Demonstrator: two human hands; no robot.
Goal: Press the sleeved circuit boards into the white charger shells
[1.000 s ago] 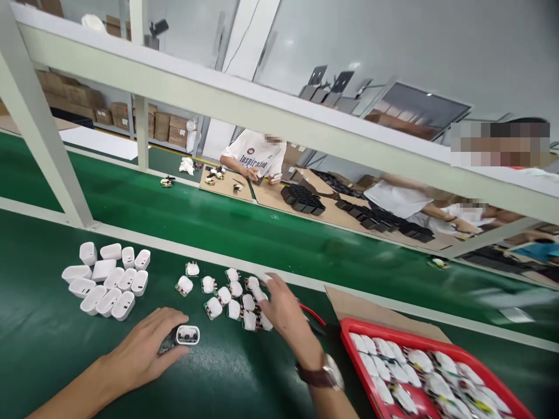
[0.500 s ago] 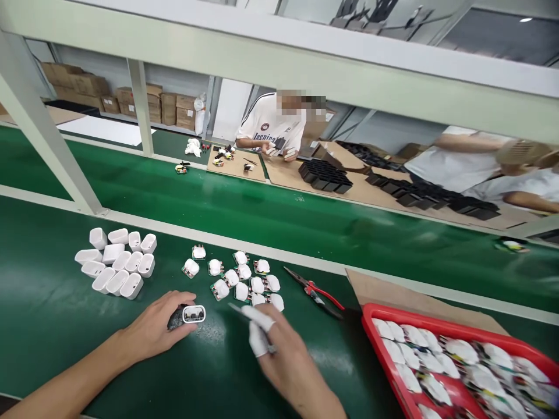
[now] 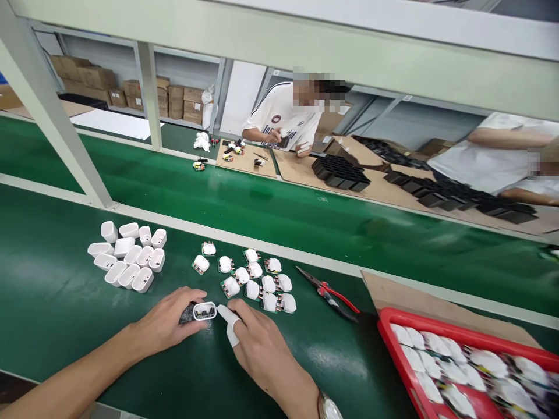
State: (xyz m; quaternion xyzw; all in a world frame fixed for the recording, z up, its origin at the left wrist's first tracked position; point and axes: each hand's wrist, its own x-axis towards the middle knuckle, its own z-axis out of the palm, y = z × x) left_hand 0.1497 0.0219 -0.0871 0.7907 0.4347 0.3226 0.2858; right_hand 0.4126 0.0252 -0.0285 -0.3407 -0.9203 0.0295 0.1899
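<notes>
My left hand (image 3: 168,323) is closed around a white charger shell (image 3: 204,311) seated on a dark fixture, its open end facing right. My right hand (image 3: 257,343), with white cots on two fingertips, reaches in from the right; its index fingertip touches the shell's open end and the other fingers are curled. Just behind lie several white charger modules with circuit boards (image 3: 251,279). A cluster of empty white shells (image 3: 128,262) sits to the left.
Red-handled pliers (image 3: 332,294) lie right of the modules. A red tray (image 3: 386,329) full of more modules stands at the right on cardboard. The green conveyor belt (image 3: 262,203) runs behind; other people work across it beside black trays (image 3: 340,174).
My right hand drew back from the module pile to the shell in my left hand. The view shifted, so everything slid right and slightly down.
</notes>
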